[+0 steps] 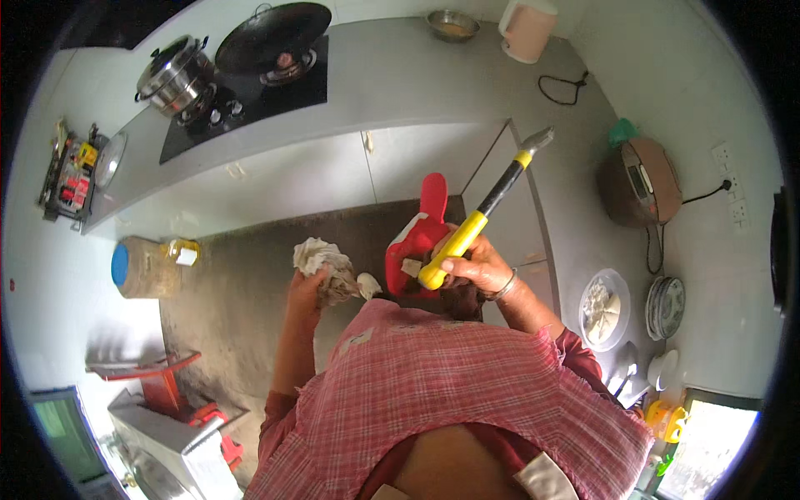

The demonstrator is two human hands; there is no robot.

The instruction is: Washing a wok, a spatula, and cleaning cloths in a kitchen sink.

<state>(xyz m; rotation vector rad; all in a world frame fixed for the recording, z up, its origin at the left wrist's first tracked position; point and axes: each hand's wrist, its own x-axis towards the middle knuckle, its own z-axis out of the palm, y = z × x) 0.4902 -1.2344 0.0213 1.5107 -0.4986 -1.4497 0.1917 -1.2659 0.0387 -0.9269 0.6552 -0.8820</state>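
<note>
My left hand (309, 284) is closed around a crumpled off-white cloth (324, 265). In my right hand (478, 265), which wears a bangle, is a tool with a yellow and black handle (465, 234); its metal head (537, 140) looks like a hammer's and points up and away from me. Just beneath that hand is a red cap (415, 240) with a white patch, its brim (433, 194) toward the cabinets. Whether the same fingers also grip the cap cannot be told. Some dark brown material (462, 300) shows below the hand.
Ahead runs a grey counter (400, 75) with a gas hob (250, 103), a steel pot (175, 78) and a wok (275, 37). A rice cooker (640, 181) and a plastic bowl (604, 309) stand at right. An oil bottle (184, 252) and a red stool (159, 381) are at left.
</note>
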